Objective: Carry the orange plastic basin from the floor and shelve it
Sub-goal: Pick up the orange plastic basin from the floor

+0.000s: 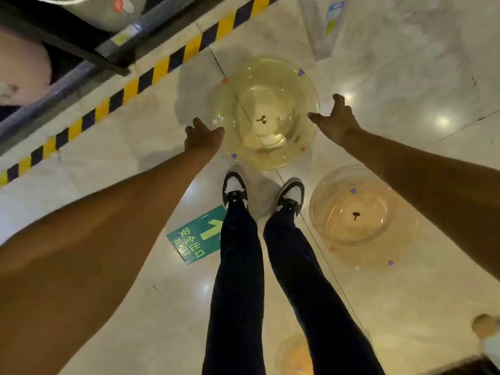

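Note:
A translucent yellow-tinted basin (266, 85) sits on the floor just ahead of my shoes. My left hand (203, 136) is at its left rim and my right hand (336, 119) at its right rim, fingers spread, both close to or just touching the edge. Neither hand is closed around the rim. A translucent orange basin (378, 239) with a small bear face on its bottom rests on the floor to the right of my right shoe, under my right forearm. A third orange basin (293, 355) shows partly behind my right leg at the bottom.
A dark metal shelf frame (89, 50) runs along the upper left, with yellow-and-black hazard tape (151, 77) on the floor in front of it. A green exit sticker (196, 236) lies by my left shoe. A clear plastic box (322, 31) stands at the top.

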A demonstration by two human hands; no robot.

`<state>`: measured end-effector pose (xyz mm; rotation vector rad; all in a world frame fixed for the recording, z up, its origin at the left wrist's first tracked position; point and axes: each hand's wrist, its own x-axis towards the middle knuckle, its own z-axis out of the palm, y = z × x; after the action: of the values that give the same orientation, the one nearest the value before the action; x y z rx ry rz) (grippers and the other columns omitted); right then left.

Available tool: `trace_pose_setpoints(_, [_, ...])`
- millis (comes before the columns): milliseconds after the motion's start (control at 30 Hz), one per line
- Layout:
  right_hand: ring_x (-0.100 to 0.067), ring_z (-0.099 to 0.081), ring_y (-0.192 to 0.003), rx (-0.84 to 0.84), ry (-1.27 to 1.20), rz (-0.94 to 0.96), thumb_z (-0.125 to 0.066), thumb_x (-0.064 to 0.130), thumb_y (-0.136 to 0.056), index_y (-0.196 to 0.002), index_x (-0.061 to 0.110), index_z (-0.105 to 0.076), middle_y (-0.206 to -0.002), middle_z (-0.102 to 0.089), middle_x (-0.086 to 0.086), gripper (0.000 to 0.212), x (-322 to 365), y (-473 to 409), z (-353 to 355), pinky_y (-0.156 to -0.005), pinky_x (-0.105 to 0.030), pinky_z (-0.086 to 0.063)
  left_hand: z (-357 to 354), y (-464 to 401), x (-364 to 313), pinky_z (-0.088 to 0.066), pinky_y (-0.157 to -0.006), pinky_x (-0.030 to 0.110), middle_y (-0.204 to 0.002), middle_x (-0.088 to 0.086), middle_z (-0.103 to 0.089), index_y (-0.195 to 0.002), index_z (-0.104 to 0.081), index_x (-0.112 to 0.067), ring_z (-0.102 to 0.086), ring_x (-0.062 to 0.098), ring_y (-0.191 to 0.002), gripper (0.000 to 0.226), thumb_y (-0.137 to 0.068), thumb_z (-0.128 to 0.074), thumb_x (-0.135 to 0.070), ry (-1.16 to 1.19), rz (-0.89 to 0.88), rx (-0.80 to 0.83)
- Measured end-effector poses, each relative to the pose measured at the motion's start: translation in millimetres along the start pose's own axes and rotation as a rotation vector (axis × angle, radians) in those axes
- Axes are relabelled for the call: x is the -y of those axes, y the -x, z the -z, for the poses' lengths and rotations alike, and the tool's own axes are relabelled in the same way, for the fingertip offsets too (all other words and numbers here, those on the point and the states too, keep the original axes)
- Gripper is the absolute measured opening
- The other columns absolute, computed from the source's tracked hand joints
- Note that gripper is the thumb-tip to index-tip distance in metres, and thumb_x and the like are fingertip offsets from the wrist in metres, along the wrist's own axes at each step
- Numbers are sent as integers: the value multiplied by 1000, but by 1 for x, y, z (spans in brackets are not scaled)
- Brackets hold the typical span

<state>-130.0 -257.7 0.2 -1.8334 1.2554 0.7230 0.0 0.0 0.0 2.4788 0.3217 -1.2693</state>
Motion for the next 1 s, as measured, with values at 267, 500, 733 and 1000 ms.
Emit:
trace_pose_setpoints(267, [-38, -44, -146, -21, -214, -75, -75, 44, -91, -168, 23, -9, -163, -33, -14, 104, -25, -153, -69, -114, -48, -44, -75, -155, -5, -35, -123, 47, -172, 14, -30, -171, -10, -18, -39, 36, -154, 96, -98, -66, -44, 253, 117, -14])
trace_pose_setpoints(500, [-27, -53, -121, -60, -396, -67, -80, 29, -86, -159, 21, -25, -150, -45, -10, 91, -41, -159, -77, -88, -37, -52, -78, -163, -13, -50, -109, 56, -153, 13, -48, -150, -39, -13, -55, 36, -133, 76, -86, -72, -38, 246, 76, -45])
trace_pose_setpoints(733, [-29, -58, -128, -156, -575, -147, -83, 26, -80, -159, 15, -30, -147, -52, -11, 96, -43, -32, -15, -97, -38, -55, -20, -53, -44, -49, -110, 44, -155, 16, -48, -158, -40, -12, -54, 35, -137, 76, -92, -73, -29, 119, -113, -59])
trace_pose_setpoints(1000, [-20, -55, -118, -312, -763, -281, -83, 20, -85, -158, 9, -35, -134, -52, -4, 88, -83, 182, 79, -91, -28, -46, 39, 150, -95, -47, -98, 32, -148, 18, -54, -149, -52, -5, -59, 34, -131, 65, -92, -77, -22, -70, -306, 65])
